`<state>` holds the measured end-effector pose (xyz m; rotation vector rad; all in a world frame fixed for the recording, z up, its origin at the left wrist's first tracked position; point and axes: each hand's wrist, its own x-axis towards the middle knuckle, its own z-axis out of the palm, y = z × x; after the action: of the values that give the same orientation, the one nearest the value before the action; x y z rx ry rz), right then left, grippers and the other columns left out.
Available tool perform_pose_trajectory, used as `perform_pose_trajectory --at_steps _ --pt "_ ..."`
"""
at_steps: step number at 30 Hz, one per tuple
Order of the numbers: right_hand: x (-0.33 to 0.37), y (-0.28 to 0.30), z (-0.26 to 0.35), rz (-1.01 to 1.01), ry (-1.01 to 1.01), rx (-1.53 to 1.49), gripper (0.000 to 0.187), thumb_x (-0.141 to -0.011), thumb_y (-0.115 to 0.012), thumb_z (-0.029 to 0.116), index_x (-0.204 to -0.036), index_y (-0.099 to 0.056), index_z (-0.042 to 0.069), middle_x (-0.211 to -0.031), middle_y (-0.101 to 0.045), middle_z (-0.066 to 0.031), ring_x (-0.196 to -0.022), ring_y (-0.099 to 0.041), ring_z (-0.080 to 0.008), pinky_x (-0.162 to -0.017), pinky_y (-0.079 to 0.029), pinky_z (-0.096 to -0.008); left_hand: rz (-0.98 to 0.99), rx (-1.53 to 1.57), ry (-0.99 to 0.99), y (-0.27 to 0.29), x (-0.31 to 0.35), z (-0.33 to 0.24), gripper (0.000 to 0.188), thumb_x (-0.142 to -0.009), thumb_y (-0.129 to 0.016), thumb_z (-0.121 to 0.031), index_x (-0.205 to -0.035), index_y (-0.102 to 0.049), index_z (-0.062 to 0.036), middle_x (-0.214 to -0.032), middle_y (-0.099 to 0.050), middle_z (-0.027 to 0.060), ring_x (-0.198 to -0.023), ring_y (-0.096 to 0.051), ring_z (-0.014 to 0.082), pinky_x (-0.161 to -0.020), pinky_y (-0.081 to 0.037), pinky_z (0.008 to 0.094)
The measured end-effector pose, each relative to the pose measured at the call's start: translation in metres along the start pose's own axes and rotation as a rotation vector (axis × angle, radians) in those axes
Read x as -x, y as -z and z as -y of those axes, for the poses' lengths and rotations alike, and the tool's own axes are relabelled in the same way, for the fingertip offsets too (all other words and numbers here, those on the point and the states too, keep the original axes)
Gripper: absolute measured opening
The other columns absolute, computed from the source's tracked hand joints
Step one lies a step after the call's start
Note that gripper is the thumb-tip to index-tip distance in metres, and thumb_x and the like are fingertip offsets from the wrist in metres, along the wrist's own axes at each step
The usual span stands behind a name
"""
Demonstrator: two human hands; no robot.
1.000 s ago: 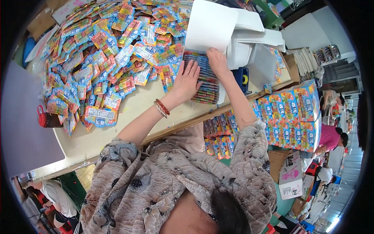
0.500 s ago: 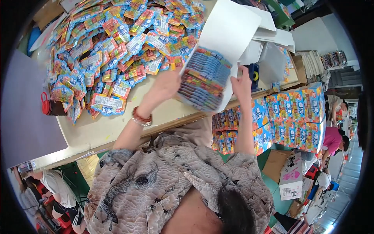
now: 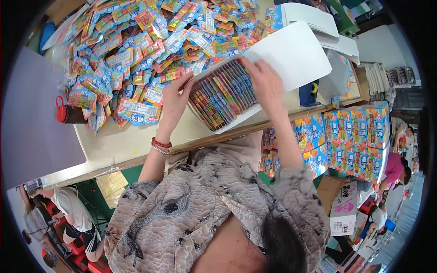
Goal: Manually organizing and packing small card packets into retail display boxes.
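A white cardboard box (image 3: 196,119) lies tilted on the table, its long white flap (image 3: 298,57) folded back to the right. Standing in it is a tight row of colourful candy packets (image 3: 223,98). My left hand (image 3: 175,98) grips the box at its left end, thumb and fingers at the rim. With bent fingers, my right hand (image 3: 266,86) reaches over the box's right end. Its fingertips touch the far corner and the end packets; the thumb is hidden. Loose candy packets (image 3: 136,59) are heaped just beyond.
A red-lidded jar (image 3: 70,113) stands at the table's left. White cartons (image 3: 314,18) are stacked at the far right, near a blue tape dispenser (image 3: 309,93). Printed boxes (image 3: 350,136) are piled beyond the table's wooden edge (image 3: 227,136). Other people work at both sides.
The box has come down from its steep tilt and turned, so its flap points right. My right hand has moved from its side edge over onto the packets' end; my left hand has shifted along the rim.
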<state>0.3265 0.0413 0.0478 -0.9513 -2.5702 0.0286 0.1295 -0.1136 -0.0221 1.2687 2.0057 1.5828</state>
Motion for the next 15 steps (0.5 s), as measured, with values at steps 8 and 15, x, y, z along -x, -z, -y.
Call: perform_pose_trajectory --at_steps 8,15 --pt "-0.054 -0.027 -0.036 0.11 0.571 0.109 0.025 -0.079 -0.053 0.003 -0.103 -0.056 0.004 -0.099 -0.055 -0.0087 -0.095 -0.06 -0.0263 -0.069 -0.054 -0.0338 0.029 -0.116 -0.269 0.004 0.004 0.006 0.032 -0.088 -0.061 -0.003 -0.119 -0.063 -0.0074 -0.111 -0.066 0.0151 -0.096 -0.067 0.0294 -0.077 -0.054 0.0316" --pt "-0.016 0.008 -0.019 0.209 0.045 0.067 0.015 -0.085 -0.055 0.004 -0.098 -0.061 0.004 -0.088 -0.064 -0.0191 -0.082 -0.064 -0.038 -0.07 -0.052 -0.0439 -0.027 -0.192 -0.338 0.01 -0.002 -0.004 0.036 -0.088 -0.063 -0.008 -0.124 -0.06 -0.0087 -0.102 -0.069 0.0143 -0.087 -0.067 0.0308 -0.074 -0.053 0.034"
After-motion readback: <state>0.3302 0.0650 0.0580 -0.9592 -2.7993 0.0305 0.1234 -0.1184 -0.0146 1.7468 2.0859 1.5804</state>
